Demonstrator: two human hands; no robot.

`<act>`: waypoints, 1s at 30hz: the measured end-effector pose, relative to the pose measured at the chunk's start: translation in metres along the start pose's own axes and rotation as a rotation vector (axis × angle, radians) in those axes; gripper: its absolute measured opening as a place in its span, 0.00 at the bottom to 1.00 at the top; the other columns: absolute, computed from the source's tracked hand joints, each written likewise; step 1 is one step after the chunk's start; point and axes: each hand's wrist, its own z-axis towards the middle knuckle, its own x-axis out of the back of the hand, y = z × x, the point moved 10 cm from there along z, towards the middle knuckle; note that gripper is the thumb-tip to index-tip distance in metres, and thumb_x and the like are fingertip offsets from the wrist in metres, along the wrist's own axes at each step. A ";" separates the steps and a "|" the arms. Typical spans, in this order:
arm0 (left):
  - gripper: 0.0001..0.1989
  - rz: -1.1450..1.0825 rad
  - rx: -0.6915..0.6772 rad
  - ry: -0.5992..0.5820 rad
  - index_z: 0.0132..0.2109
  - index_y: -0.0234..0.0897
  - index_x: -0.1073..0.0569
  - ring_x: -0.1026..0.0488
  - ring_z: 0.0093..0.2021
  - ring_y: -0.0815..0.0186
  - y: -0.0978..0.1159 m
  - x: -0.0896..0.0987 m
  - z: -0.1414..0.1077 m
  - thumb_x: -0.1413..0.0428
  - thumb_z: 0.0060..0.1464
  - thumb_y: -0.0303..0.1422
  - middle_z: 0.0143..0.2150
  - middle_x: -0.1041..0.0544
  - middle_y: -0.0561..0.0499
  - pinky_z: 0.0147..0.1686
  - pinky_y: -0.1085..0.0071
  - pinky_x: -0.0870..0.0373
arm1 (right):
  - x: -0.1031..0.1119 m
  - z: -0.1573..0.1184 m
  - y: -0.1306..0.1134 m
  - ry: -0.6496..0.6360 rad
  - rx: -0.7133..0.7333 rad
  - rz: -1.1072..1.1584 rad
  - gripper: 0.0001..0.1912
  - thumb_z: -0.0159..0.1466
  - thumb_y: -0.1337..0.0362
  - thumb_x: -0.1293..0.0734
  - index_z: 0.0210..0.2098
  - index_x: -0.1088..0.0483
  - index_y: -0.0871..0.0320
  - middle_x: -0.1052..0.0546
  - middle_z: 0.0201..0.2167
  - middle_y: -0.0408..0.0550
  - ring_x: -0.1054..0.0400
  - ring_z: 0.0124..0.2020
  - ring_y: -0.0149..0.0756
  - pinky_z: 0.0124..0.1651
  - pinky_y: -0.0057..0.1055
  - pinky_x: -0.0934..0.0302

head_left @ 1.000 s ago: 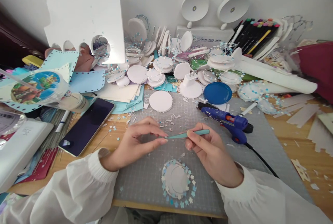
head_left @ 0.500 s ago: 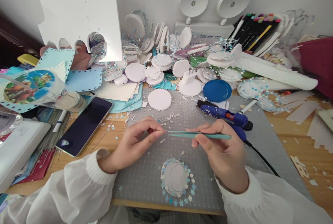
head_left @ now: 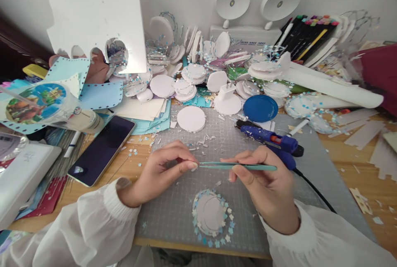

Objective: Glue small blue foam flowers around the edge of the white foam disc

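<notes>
My right hand (head_left: 263, 180) is closed around green tweezers (head_left: 248, 167), which lie level above the cutting mat and point left. Their tips reach the fingertips of my left hand (head_left: 167, 169). Thumb and forefinger of that hand are pinched together on something too small to make out. Below the hands, a round white disc stack (head_left: 209, 213) lies on the grey mat (head_left: 167, 221), ringed by a wire of small blue and white stars (head_left: 231, 224). A plain white disc (head_left: 191, 119) rests on the mat beyond my hands.
A blue glue gun (head_left: 269, 138) with a black cord lies right of my hands, near a blue round lid (head_left: 260, 108). Left are a phone (head_left: 102, 151) and a lidded drink cup (head_left: 40, 103). Decorated white discs (head_left: 194, 73) crowd the back. Paper scraps litter the mat.
The tweezers' tips have closed together and come up against my left fingertips, where there was a small gap before. My left hand has barely moved.
</notes>
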 end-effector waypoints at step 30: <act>0.03 0.028 -0.092 -0.018 0.35 0.37 0.20 0.27 0.31 0.66 0.010 -0.003 0.000 0.40 0.55 0.29 0.30 0.21 0.47 0.34 0.70 0.30 | -0.007 0.001 -0.016 -0.033 0.072 -0.033 0.09 0.60 0.76 0.34 0.32 0.34 0.55 0.32 0.23 0.39 0.27 0.28 0.33 0.38 0.38 0.25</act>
